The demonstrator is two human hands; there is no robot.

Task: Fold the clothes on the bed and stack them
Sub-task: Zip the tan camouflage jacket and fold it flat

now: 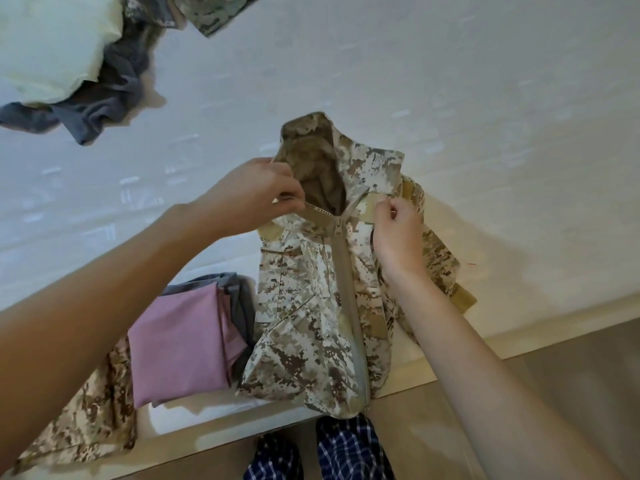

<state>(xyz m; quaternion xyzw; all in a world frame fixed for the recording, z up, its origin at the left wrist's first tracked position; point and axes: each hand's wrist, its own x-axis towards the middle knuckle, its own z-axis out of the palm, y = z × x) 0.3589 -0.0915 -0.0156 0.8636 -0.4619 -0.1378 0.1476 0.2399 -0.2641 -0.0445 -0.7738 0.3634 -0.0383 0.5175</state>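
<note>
Camo jacket (311, 306) lies front-up at the near edge of the bed (467, 98), hem at or just over that edge, collar pointing to the far side. Its long axis is the zipper line, running from near edge to far side, roughly straight away from the person. The zipper is closed most of the way. The slider (337, 226) sits just below the collar, so the top gapes and shows the lining.

Left hand (256, 199) pinches the left collar edge by the zipper tape, just left of the slider, fingers curled on the cloth. Right hand (398, 233) is just right of the slider, thumb and forefinger pinching the right collar edge (exact hold is hard to make out). Both hands are at the collar end, one either side of the zipper; the left looks slightly nearer the slider.

My read: this is squaring up the neck before folding. The next fold likely turns on that axis, sleeves in across the zipper, then collar end toward the hem.

Fabric looks stiff: digital desert camo with tan tabs, right sleeve (440, 261) bunched beyond the right wrist.

The folded stack touches the jacket's left side at the near edge: pink garment (180, 344) on top, grey one (239, 299) under it, camo piece (86, 410) at the bottom. Unfolded heap (86, 81) sits at the far-left corner.
</note>
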